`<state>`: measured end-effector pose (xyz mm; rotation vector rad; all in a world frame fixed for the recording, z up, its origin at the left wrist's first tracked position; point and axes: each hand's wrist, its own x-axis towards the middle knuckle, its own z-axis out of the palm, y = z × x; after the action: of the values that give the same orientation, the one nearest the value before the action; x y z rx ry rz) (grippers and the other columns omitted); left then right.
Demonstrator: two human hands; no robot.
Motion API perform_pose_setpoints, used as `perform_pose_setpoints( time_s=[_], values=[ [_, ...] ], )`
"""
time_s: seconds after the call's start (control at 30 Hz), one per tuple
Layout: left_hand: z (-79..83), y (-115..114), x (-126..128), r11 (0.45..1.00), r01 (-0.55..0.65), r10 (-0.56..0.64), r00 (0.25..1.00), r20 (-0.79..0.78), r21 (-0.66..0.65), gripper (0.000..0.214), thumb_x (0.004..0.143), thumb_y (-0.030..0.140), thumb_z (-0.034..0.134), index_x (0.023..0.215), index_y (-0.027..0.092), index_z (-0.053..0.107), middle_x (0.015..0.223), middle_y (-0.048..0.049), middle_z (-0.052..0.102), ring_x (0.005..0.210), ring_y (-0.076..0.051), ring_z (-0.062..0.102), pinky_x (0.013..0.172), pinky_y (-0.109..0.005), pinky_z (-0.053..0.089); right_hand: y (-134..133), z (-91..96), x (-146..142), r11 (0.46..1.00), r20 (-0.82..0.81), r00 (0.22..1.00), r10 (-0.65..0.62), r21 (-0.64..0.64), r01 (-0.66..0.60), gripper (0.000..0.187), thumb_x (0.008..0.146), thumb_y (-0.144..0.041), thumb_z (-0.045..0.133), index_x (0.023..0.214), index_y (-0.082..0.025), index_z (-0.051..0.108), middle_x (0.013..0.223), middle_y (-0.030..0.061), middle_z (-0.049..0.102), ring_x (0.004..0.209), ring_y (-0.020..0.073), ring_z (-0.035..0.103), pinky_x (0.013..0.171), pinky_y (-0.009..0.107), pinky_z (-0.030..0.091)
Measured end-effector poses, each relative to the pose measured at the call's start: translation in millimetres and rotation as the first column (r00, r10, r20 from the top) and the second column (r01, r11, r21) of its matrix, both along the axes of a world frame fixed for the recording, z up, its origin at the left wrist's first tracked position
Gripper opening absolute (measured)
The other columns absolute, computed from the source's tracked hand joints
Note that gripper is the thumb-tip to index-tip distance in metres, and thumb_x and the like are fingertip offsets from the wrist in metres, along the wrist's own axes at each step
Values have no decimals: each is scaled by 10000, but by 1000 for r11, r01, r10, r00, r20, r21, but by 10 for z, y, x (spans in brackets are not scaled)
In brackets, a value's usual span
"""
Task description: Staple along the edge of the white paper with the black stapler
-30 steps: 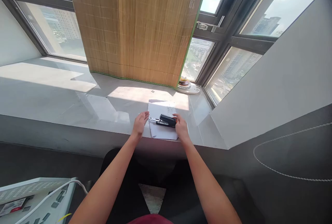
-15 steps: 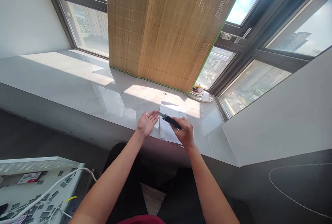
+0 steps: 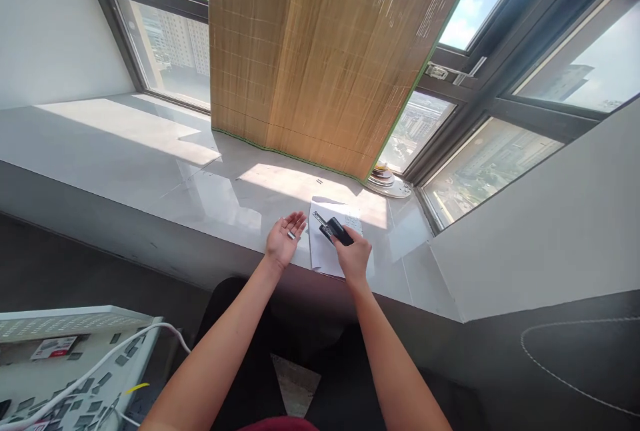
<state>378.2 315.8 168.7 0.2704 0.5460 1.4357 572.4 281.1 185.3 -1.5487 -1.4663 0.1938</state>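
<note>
Grasping a black stapler, the right hand is near the unclenched left hand bearing a silvery piece.

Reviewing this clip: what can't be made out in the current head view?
In the head view:
Writing on the paper: too small to read.
Small metallic piece on the left hand: too small to make out in detail.
Rear of the stapler: hidden by the right hand.
Plates: partly hidden by the blind.
White basket: cut off at the left and bottom edges.
</note>
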Motion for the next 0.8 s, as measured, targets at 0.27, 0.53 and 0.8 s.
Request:
perform_pose_setpoints(
  time_s=[0.27, 0.53, 0.8],
  values=[
    [37, -12, -10, 1000, 5, -5, 1000, 0, -15, 336, 1053, 302, 435, 1124, 132, 717, 1368, -170, 699, 1330, -255, 647, 1178, -434, 502, -82, 198, -243, 982, 135, 989, 65, 169, -88, 217, 977, -357, 629, 1091, -226, 759, 1050, 122, 713, 1030, 295, 638, 916, 445, 547],
    [-8, 47, -32, 1000, -7, 5, 993, -119, -15, 317, 1031, 316, 403, 1053, 157, 676, 1309, -163, 718, 1294, -244, 661, 1161, -445, 485, 166, 54, -1020, 871, 249, 839, 484, -46, -488, 240, 891, -117, 616, 791, -260, 780, 823, 66, 697, 833, 277, 689, 715, 420, 593],
    [-21, 226, -259, 962, 38, 241, 339, -910, 269, 337, 989, 402, 539, 1242, 224, 676, 1539, -167, 555, 1581, -366, 308, 1282, -616, 236, 32, 324, -272, 946, 135, 948, 288, 112, -304, 213, 986, -237, 627, 1159, -257, 749, 953, 46, 773, 822, 231, 710, 790, 365, 572]
  ],
)
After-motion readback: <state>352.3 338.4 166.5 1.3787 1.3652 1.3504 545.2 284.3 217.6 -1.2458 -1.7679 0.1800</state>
